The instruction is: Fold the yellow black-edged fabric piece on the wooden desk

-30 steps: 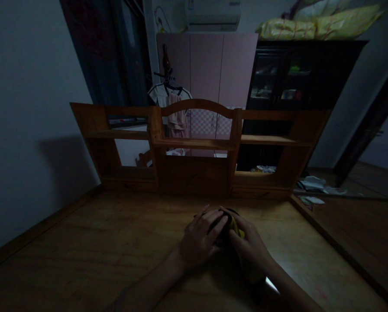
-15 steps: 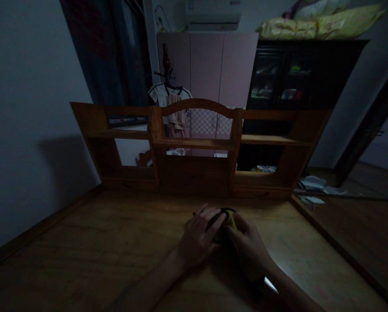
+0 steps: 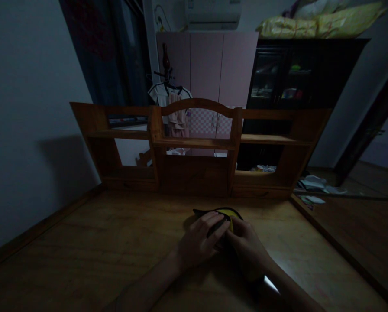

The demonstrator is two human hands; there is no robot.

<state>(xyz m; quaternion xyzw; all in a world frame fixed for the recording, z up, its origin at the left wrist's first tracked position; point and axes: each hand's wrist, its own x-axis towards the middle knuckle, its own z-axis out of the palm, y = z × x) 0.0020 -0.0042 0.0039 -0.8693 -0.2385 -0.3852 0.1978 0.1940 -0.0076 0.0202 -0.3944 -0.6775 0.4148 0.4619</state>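
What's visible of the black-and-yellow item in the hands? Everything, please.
The black-and-yellow item looks soft and fabric-like: yellow surface, dark curved edge along its far side, dark pointed tip at left. It sits low over the wooden tabletop, in front of the shelf unit. The left hand lies over its near left part; the right hand's fingers hold its right side. Hands and dim light hide the rest; exact type unclear.
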